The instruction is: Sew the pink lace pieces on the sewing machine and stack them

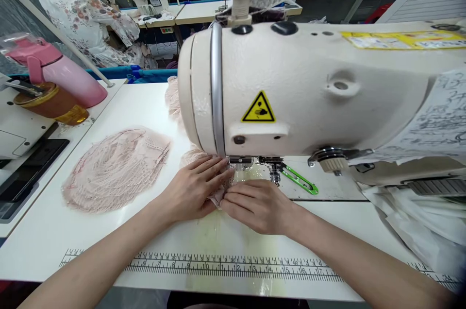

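My left hand (194,187) lies with fingers stretched flat on a small pink lace piece (218,196) just left of the presser foot (274,173) of a cream sewing machine (309,90). My right hand (255,204) presses the same lace from the right, fingers together and curled onto its edge. Both hands meet under the machine head, in front of the needle. Most of the lace piece is hidden beneath them.
A stack of pink lace cut pieces (114,168) lies at the left on the white table (54,221), which has a printed ruler (233,266) along its front edge. A pink bottle (61,73) stands far left. Another person (87,17) sits at a machine behind. White papers (422,221) hang at the right.
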Demonstrator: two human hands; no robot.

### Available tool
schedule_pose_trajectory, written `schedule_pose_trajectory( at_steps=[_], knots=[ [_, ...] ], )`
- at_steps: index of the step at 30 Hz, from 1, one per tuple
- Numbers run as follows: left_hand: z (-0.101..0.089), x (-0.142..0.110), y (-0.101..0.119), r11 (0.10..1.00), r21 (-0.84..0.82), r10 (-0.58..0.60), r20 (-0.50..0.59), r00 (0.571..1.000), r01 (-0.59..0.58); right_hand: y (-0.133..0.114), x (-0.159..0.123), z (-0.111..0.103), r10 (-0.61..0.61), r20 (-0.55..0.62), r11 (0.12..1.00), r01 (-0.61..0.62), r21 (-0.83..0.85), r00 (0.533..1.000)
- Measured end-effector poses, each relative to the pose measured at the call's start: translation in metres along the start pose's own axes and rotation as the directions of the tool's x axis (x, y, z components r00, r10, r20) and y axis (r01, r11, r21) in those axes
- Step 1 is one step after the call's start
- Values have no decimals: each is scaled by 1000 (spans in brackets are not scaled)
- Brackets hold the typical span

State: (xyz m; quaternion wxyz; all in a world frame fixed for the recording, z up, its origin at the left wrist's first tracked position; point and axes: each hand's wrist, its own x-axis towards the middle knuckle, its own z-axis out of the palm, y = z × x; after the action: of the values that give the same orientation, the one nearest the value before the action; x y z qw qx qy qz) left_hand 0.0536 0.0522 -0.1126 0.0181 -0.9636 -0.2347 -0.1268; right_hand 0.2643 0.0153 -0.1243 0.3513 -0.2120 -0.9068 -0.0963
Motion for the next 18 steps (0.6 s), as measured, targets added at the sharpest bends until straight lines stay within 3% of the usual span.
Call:
schedule_pose_trajectory(
  at_steps=[18],
  knots=[
    [5,4,1,999,-1,-44,-22,999,44,5,-9,0,28,58,998,-24,-57,998]
  ],
)
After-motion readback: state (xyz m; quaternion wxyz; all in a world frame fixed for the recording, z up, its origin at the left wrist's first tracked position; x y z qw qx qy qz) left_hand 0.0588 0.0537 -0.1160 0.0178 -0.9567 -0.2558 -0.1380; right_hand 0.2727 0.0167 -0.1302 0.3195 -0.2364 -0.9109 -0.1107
